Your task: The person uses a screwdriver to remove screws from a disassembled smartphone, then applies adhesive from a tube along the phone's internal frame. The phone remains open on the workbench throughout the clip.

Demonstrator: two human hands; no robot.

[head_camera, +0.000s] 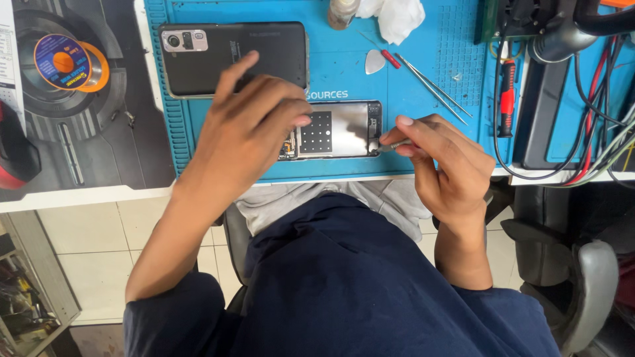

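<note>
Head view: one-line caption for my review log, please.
Left hand steadies an opened phone on a blue mat while right hand holds a slim tool at its edge.

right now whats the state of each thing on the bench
opened phone: back off, insides showing, flat on the mat
back cover: detached, lying above the phone
left hand: pressing down on the phone
right hand: pinching a thin tool at the phone's end
tweezers: lying unused
solder spool: lying flat

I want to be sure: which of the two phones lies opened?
The opened phone between both hands, its insides exposed; the dark phone behind it is closed.
</note>
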